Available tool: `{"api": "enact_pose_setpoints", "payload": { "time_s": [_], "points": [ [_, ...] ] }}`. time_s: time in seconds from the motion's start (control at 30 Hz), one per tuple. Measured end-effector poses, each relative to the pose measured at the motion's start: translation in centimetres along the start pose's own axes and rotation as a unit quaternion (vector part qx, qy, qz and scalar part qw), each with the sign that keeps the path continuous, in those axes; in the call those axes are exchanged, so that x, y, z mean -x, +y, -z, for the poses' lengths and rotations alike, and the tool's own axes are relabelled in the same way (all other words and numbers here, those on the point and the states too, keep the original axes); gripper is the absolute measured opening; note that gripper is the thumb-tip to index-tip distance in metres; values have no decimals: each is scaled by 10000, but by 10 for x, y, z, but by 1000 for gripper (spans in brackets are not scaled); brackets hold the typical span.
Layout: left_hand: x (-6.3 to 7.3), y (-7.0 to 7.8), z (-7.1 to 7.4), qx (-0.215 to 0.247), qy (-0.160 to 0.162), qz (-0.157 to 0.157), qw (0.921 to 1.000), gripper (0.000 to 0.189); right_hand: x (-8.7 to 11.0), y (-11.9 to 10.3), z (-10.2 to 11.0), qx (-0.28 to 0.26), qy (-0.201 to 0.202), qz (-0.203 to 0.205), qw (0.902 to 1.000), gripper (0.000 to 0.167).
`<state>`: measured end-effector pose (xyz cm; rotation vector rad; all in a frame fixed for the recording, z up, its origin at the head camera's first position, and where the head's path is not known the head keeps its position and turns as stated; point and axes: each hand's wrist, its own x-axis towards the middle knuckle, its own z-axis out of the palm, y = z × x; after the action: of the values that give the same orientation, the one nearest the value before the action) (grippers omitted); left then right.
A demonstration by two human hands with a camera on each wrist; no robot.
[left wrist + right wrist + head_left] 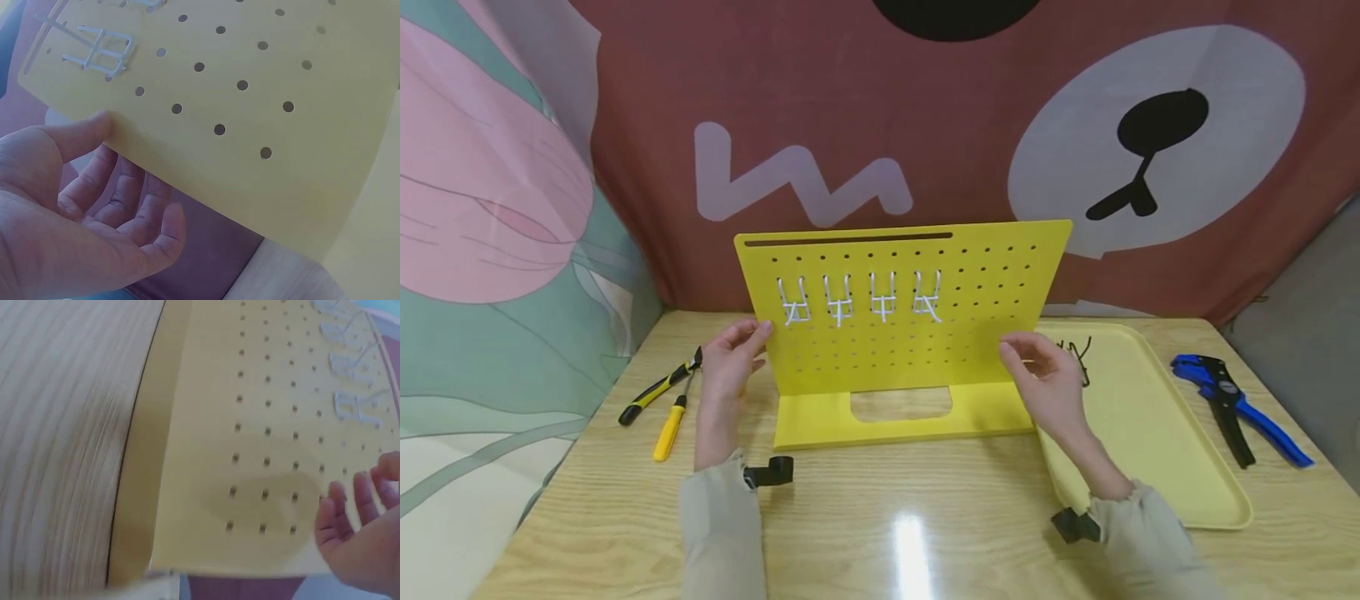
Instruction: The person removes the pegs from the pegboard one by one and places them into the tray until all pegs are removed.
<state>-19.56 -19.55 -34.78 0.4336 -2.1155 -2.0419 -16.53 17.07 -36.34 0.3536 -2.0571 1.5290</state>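
A yellow pegboard [895, 358] stands upright on its foot on the table. Four white wire hooks hang in a row on its upper left part, the rightmost white hook [927, 296] near the middle. My left hand [730, 358] pinches the board's left edge, its thumb on the front face and the fingers behind, as the left wrist view shows. In front of the board's lower right edge is my right hand [1048, 379], fingers loosely bent and holding nothing. The right wrist view has this hand [365, 531] over the perforated face.
To the right, a pale yellow tray [1150, 450] has black wire hooks [1082, 358] at its back left. Beyond it lies a blue and black wire stripper [1225, 400]. Yellow-black pliers [658, 390] and a yellow screwdriver [670, 429] lie at left. A printed cloth [812, 100] hangs behind.
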Motion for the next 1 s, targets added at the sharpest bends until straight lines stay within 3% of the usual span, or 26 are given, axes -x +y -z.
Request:
{"api": "enact_pose_setpoints", "payload": {
  "time_s": [0.2, 0.3, 0.4, 0.5, 0.7, 1.0],
  "points": [
    [-1, 2, 1, -18, 3, 10, 10000, 33, -3, -14, -27, -906, -171, 943, 9913, 10],
    [-1, 2, 0, -14, -14, -4, 10000, 32, -8, -19, -36, -1116, -228, 1069, 9877, 11],
    [-1, 2, 0, 32, -46, -5, 10000, 29, -12, -23, -43, -1279, -242, 843, 9879, 12],
    [0, 1, 0, 51, -29, -2, 10000, 27, -16, -26, -48, -1585, -421, 321, 9859, 16],
    [0, -1, 0, -4, -17, 50, 10000, 29, -19, -30, -54, -2110, -802, -545, 9727, 27],
    [-1, -3, 0, 145, -62, -29, 9999, 22, -24, -28, -59, -1801, -1147, -483, 9757, 23]
  ]
}}
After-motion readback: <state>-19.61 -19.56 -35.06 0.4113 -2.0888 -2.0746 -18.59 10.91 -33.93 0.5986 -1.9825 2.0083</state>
